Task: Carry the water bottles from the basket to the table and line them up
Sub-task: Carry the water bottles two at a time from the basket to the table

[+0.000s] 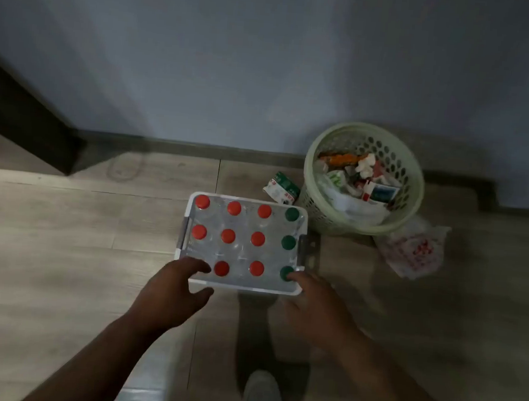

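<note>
The bottles (228, 236) stand upright in the basket (240, 288), packed in rows of four, and we know them mostly by their caps: red across the three left columns, green down the right one. The basket is white with grey handles at its short sides, and it sits on the floor (63, 247) just in front of us. Our left hand (170, 291) is over its near left corner, fingers spread and loose, gripping nothing. Our right hand (318, 302) is at the near right corner, fingers stretched out, the tips on or just over the nearest green cap

The floor is pale wood-look planking, running to a grey skirting (197, 149) under a plain bluish wall (236, 55). Near the basket's far right corner stands a green perforated bin (316, 214) full of wrappers, with a carton (281, 187) lying at its left and a crumpled bag (411, 253) at its right. A dark panel (26, 112) slants in at the left. A grey shoe (262, 393) shows nearer us than the basket

The light is dim. Our left fingers cover the near left slot, so we cannot tell what it holds, and the bottle bodies are only a clear blur under the caps
</note>
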Available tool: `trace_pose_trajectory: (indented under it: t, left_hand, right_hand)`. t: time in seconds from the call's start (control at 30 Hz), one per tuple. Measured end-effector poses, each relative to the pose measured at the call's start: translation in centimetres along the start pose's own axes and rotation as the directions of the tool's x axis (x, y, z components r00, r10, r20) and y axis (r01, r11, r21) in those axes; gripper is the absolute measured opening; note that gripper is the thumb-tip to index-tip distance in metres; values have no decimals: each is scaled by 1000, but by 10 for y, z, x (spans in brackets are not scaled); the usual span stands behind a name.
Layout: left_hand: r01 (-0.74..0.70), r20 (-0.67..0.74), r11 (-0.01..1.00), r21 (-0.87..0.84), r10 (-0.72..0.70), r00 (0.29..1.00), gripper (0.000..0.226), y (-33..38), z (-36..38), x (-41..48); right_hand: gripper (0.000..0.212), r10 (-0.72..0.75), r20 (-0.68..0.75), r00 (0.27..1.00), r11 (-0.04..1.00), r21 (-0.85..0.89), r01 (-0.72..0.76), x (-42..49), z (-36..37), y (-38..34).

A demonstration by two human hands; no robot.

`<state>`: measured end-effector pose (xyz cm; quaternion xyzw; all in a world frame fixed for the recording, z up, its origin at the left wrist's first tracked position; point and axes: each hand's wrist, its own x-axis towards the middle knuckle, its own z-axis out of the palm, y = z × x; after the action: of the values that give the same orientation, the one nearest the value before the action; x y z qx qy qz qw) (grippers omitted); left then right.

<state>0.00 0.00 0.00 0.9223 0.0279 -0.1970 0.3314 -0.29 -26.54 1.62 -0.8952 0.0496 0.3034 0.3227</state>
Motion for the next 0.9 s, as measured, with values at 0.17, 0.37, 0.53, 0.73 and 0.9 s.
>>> trace_pose_trajectory:
  t: [0.17,0.37,0.53,0.73,0.9]
  left_hand:
    - [-141,-208,990,6,139,968,37,-45,19,24]
    - [-34,-75,998,52,38,996,51,-90,13,51]
    - [-52,-48,998,32,53,997,51,-118,28,67]
    - [-297,-66,951,81,303,951,44,-116,41,80]
    - [-300,-38,947,118,306,951,58,-108,46,77]
  right_hand:
    - [40,-233,-60,971,969,-98,226,44,32,-4]
    - [56,-351,-37,936,915,-227,334,89,46,-4]
    - [54,-403,-2,915,868,-318,381,111,62,9]
    - [48,-349,19,937,873,-356,333,119,65,15]
    - [50,-295,78,952,870,-391,301,122,66,16]
